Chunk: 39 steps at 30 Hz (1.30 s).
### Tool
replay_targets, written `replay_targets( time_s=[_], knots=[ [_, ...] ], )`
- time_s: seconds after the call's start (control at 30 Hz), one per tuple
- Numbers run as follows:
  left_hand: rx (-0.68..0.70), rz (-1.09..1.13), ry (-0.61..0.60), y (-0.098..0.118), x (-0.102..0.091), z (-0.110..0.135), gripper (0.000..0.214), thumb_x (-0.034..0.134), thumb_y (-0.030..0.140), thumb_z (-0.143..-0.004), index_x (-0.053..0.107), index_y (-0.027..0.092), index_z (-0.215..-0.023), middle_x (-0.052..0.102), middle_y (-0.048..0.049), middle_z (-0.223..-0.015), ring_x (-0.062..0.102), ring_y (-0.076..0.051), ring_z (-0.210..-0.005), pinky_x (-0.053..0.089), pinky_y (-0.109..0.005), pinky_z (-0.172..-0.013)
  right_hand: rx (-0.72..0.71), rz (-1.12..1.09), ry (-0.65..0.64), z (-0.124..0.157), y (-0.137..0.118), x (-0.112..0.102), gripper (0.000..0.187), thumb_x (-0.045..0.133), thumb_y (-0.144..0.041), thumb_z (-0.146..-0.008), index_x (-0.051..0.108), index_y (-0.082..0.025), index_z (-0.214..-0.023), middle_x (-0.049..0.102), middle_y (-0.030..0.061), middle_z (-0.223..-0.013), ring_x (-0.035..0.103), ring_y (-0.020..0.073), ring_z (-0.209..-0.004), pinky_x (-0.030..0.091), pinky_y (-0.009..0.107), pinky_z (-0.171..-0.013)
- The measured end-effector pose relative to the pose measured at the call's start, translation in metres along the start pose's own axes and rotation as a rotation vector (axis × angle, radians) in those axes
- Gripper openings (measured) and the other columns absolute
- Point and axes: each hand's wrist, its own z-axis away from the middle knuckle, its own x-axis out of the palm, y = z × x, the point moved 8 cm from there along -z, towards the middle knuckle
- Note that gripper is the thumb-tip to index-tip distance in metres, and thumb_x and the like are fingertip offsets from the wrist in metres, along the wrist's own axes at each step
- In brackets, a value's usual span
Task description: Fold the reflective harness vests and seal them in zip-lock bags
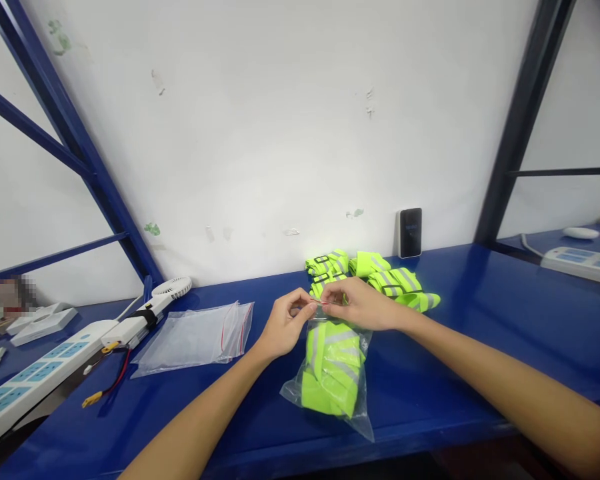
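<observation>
1. Two bare forearms of ours reach in from the bottom corners, and our left hand (283, 327) and right hand (360, 305) meet above the blue steel shelf (460, 360).
2. Both grips are nearly closed: thumbs and fingertips pinch the top edge of one clear zip bag (295, 393). It lies on the shelf just below our hands, with one folded neon-yellow reflective band (330, 373) inside.
3. We count one flat clear bag (193, 340) to the left, about five loose reflective bands (367, 265) bunched beyond our hands, two power strips (583, 263) — one each side — and one white handheld fan (175, 288).
</observation>
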Motion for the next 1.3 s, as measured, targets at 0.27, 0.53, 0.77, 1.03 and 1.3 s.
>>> replay_targets(
  time_s=[0.27, 0.53, 0.77, 1.03, 1.3],
  knots=[
    [-0.018, -0.058, 0.030, 0.000, 0.001, 0.001, 0.022, 0.059, 0.037, -0.089, 0.058, 0.015, -0.087, 0.057, 0.0000, -0.078, 0.052, -0.011, -0.069, 0.041, -0.021, -0.063, 0.009, 0.035, 0.080, 0.001, -0.002, -0.003, 0.016, 0.059, -0.024, -0.086, 0.061, -0.017, -0.072, 0.052, -0.0035, -0.056, 0.045, 0.0102, -0.054, 0.033, 0.024, -0.058],
    [0.046, -0.157, -0.015, 0.007, 0.006, 0.003, 0.022, 0.054, 0.036, -0.093, 0.059, 0.015, -0.088, 0.058, -0.0002, -0.081, 0.052, -0.012, -0.072, 0.041, -0.022, -0.065, -0.044, 0.094, 0.109, 0.002, -0.006, -0.003, 0.013, 0.060, -0.020, -0.084, 0.063, -0.016, -0.073, 0.049, -0.0052, -0.054, 0.041, 0.0087, -0.051, 0.030, 0.023, -0.056],
    [0.153, -0.275, -0.022, 0.024, 0.008, 0.005, 0.022, 0.051, 0.032, -0.094, 0.061, 0.015, -0.083, 0.058, 0.0004, -0.075, 0.051, -0.011, -0.068, 0.041, -0.022, -0.066, -0.046, 0.092, 0.104, 0.002, -0.009, -0.001, 0.015, 0.059, -0.013, -0.077, 0.052, -0.017, -0.065, 0.048, -0.0055, -0.056, 0.042, 0.0090, -0.053, 0.028, 0.023, -0.054],
    [0.161, -0.334, -0.066, 0.041, -0.017, -0.004, 0.023, 0.061, 0.031, -0.088, 0.066, 0.015, -0.072, 0.065, 0.0005, -0.067, 0.056, -0.013, -0.064, 0.040, -0.024, -0.064, -0.042, -0.042, 0.039, 0.001, -0.007, -0.002, 0.019, 0.059, -0.019, -0.079, 0.047, -0.018, -0.063, 0.045, -0.0057, -0.056, 0.039, 0.0093, -0.053, 0.030, 0.023, -0.052],
    [0.130, -0.284, 0.090, 0.046, -0.051, -0.011, 0.018, 0.066, 0.030, -0.082, 0.070, 0.015, -0.072, 0.068, -0.0006, -0.065, 0.060, -0.014, -0.062, 0.044, -0.025, -0.063, -0.010, -0.111, 0.029, 0.003, -0.005, -0.020, 0.020, 0.058, -0.024, -0.083, 0.048, -0.019, -0.066, 0.046, -0.0052, -0.057, 0.041, 0.0100, -0.054, 0.032, 0.024, -0.052]
  ],
)
